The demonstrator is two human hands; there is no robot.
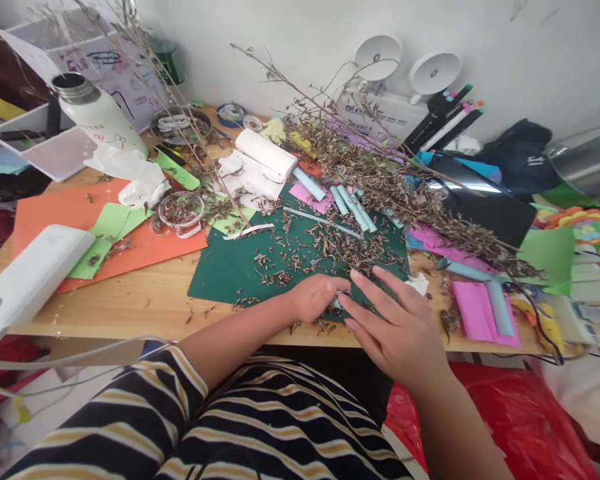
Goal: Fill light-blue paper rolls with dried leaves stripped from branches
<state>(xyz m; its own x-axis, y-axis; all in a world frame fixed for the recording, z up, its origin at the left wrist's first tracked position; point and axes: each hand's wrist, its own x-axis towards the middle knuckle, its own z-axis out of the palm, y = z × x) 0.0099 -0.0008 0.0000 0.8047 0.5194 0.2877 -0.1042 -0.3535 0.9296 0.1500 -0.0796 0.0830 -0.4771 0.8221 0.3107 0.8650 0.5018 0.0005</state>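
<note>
My left hand (320, 298) is closed around a small light-blue paper tube (337, 301), most of which the fingers hide. Just to its right is my right hand (393, 323), its fingers stretched out and apart. Those fingertips reach close to the tube's end; whether they touch it I cannot tell. Under both hands lies a dark green mat (230, 267), strewn with crumbled dried leaves (275, 277). Several more light-blue paper rolls (350, 207) rest at the mat's back edge, near a thin pale strip (323, 222).
Dried leafy branches (400, 187) sprawl across the back right. Left of the mat stand a small round container (181, 210) of leaf bits, orange paper (145, 257), a white power bank (35, 273) and an uncapped bottle (100, 113). Pink paper (473, 313) lies at right.
</note>
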